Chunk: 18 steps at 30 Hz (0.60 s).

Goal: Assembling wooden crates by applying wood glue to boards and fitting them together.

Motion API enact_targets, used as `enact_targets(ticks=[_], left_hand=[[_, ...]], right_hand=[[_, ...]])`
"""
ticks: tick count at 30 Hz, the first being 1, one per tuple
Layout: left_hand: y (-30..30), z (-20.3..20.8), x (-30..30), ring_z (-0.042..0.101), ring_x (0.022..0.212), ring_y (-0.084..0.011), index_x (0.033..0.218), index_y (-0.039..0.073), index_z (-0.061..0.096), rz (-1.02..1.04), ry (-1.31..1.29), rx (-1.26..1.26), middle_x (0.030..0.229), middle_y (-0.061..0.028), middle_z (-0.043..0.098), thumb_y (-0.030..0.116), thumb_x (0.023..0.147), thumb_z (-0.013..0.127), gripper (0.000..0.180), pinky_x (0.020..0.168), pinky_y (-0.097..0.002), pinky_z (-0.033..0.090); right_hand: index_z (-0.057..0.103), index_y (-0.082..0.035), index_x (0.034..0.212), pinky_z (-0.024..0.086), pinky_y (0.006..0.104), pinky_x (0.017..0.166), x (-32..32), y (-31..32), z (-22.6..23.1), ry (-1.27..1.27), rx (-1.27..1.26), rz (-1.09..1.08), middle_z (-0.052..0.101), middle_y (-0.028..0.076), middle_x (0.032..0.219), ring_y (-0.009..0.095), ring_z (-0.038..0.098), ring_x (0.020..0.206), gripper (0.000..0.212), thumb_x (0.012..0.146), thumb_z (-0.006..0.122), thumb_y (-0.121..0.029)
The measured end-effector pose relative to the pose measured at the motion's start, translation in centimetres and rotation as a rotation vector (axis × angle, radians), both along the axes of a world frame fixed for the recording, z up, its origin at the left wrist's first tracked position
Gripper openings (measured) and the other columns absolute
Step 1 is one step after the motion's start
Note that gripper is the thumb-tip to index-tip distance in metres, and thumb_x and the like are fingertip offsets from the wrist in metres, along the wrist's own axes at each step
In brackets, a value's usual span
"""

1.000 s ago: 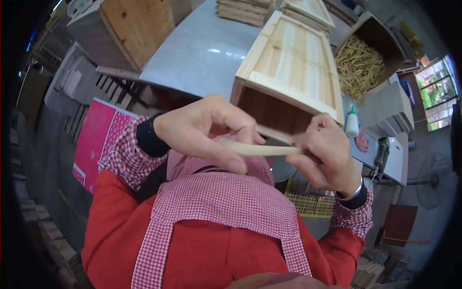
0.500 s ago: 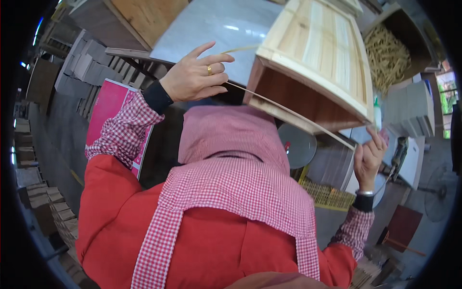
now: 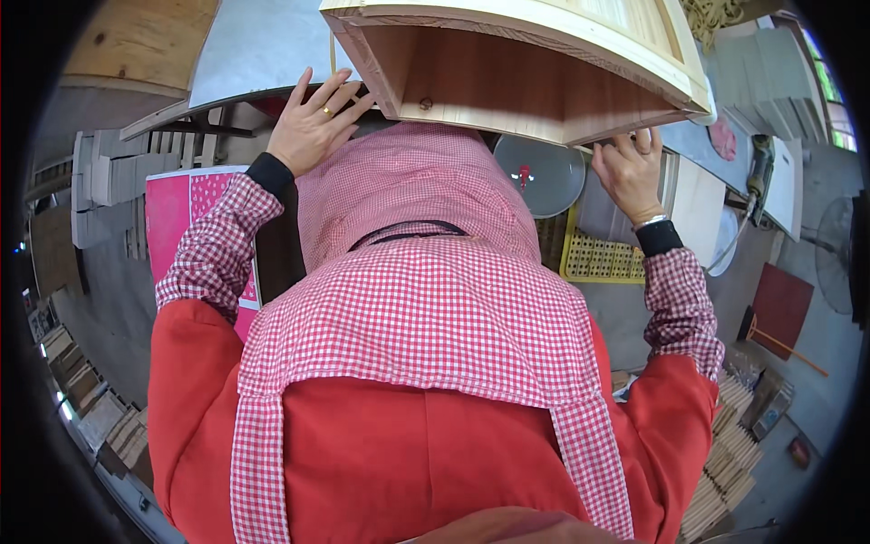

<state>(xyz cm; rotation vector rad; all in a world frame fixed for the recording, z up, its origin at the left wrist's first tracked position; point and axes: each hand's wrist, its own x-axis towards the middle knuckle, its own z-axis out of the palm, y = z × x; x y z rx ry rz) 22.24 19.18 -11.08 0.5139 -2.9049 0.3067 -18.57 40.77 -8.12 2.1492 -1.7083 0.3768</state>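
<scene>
A pale wooden box [image 3: 544,77] stands at the top of the view, its hollow side facing me. My left hand [image 3: 317,127], with a gold ring, is at the box's lower left corner. Its fingers are stretched forward with a thin tan rubber band [image 3: 333,53] hooked on them; one strand runs up beside the box's left side. My right hand [image 3: 632,172] is under the box's lower right edge, fingers curled, at the band's other end. The box hides most of the band between my hands.
Tan bands [image 3: 711,16] lie heaped at the far right. A grey round stool [image 3: 544,177] and yellow perforated crate [image 3: 607,258] are below the box. A power tool [image 3: 759,168] lies right, near a fan [image 3: 834,240]. Stacked boards [image 3: 113,168] stand left.
Both hands have moved, the left down and leftward, the right up and leftward, to the box's lower edge. The band stretched across the front has gone below the box. The box appears higher and further left.
</scene>
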Motion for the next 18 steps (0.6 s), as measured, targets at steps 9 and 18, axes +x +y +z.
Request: enact_targets(ticks=[9, 18], left_hand=[[0.7, 4.5, 0.3, 0.052, 0.120, -0.0261, 0.122, 0.006, 0.058, -0.102, 0.140, 0.177, 0.126, -0.0115, 0.057, 0.015, 0.083, 0.064, 0.040, 0.100, -0.0443, 0.041], [-10.9, 13.5, -9.1, 0.059, 0.095, -0.0193, 0.118, 0.004, 0.056, 0.418, 0.963, 1.490, 0.109, -0.0060, 0.059, 0.044, 0.091, 0.058, 0.049, 0.081, -0.0327, 0.046]], right_hand=[[0.066, -0.001, 0.096, 0.043, 0.0462, 0.096, 2.9, 1.3, 3.9, -0.247, -0.062, 0.064, 0.064, 0.010, 0.099, 0.031, 0.057, 0.106, 0.027, 0.070, 0.064, 0.001], [0.060, 0.002, 0.109, 0.046, 0.0275, 0.052, -4.5, -10.9, 13.7, -1.000, 0.017, -0.214, 0.058, 0.007, 0.081, 0.014, 0.056, 0.062, 0.033, 0.097, 0.047, -0.025]])
